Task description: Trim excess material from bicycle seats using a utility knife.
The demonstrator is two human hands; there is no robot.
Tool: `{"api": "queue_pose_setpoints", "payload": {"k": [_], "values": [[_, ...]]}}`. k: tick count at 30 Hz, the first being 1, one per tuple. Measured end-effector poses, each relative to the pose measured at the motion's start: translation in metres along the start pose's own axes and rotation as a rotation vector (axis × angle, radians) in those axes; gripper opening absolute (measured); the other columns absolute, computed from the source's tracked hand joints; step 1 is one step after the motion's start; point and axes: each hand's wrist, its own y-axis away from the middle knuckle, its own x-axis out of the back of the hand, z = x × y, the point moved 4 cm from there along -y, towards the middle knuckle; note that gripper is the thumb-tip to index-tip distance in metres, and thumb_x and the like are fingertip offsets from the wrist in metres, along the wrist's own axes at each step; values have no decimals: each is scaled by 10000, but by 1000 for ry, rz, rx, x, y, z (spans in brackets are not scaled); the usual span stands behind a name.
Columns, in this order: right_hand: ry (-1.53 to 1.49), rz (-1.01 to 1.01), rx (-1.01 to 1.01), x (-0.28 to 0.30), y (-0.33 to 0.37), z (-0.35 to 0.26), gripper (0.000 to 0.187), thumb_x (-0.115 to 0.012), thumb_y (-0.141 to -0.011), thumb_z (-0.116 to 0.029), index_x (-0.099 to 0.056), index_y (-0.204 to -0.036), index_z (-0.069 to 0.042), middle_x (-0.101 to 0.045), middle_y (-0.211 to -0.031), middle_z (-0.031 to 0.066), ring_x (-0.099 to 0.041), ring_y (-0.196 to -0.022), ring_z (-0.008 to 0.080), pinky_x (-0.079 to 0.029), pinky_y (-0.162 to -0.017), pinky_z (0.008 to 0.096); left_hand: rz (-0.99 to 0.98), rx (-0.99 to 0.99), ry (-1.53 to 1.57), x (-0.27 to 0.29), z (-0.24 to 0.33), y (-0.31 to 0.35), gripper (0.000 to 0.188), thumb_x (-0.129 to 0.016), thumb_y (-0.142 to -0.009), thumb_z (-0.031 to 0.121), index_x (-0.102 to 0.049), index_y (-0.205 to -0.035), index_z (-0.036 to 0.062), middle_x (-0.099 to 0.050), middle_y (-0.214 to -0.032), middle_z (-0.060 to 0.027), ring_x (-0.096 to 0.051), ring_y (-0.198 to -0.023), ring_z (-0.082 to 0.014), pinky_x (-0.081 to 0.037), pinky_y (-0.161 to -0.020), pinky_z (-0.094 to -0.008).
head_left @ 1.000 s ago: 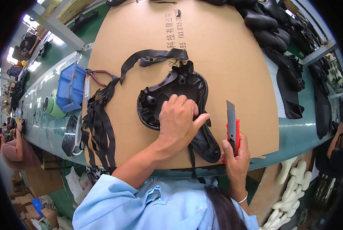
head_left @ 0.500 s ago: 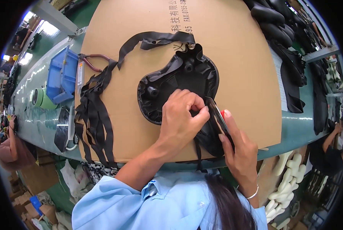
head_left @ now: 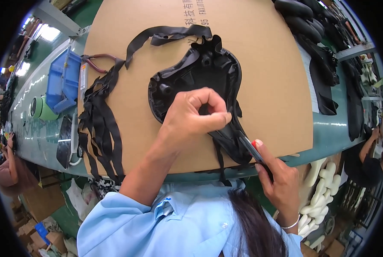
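Note:
A black bicycle saddle (head_left: 200,77) lies with its hollow underside up, its gathered covering folded over the rim. Its narrow end points toward me. My left hand (head_left: 195,112) is over the hollow, thumb and forefinger pinched at the right-hand rim. What sits in that pinch is too small to make out. Lower right, my right hand (head_left: 277,175) grips a utility knife (head_left: 256,155) with a red part near the thumb. The knife's blade lies at the narrow end's edge. A thin black strip (head_left: 219,158) hangs from the narrow end toward the table edge.
Cardboard (head_left: 272,85) covers the table under the saddle. To the left are cut black strips (head_left: 101,124), red-handled pliers (head_left: 98,64), a blue bin (head_left: 63,81) and a green roll (head_left: 43,109). Black padded pieces (head_left: 305,25) lie at right. People work at both sides.
My right hand with the knife has moved down and right along the saddle's edge, toward its narrow end. My left hand's pinch has shifted slightly left.

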Motion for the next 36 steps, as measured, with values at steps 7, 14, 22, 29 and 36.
{"api": "queue_pose_setpoints", "payload": {"k": [7,14,22,29,36], "values": [[-404,-69,-300,-10,45,8,490,-625,-874,-88,-507,-1350,-90,-672,-1045,203,-701,-756,259,-521,-680,317,-84,-172,894,24,-1,-21,167,-622,-872,172,-596,-883,7,-605,-872,-45,-543,-833,-86,-423,-722,-223],[-666,490,-360,-40,62,38,577,-616,-892,-50,-407,-1428,-88,-649,-946,89,-538,-623,94,-474,-549,224,-558,-502,-716,-8,39,19,164,-750,-736,178,-681,-836,68,-613,-854,-56,-558,-795,-206,-426,-692,-300],[-92,299,221,-31,13,-4,578,-701,-732,22,-625,-1264,-191,-517,-679,50,-513,-571,175,-422,-511,295,-324,-583,-1084,8,23,6,83,-653,-784,118,-641,-812,41,-584,-782,-59,-573,-769,-254,-469,-646,-355],[262,214,303,-20,-11,-19,593,-620,-740,2,-613,-1282,-238,-461,-639,38,-475,-532,177,-394,-479,313,-285,-572,-1091,8,20,2,84,-627,-806,134,-639,-795,51,-584,-768,-55,-585,-765,-255,-468,-643,-365],[513,33,281,28,-6,-10,575,-671,-748,1,-627,-1258,-262,-419,-627,67,-474,-531,225,-384,-497,353,-186,-485,-1123,6,22,5,78,-641,-792,140,-638,-772,64,-594,-754,-66,-594,-715,-269,-468,-615,-372]]}}
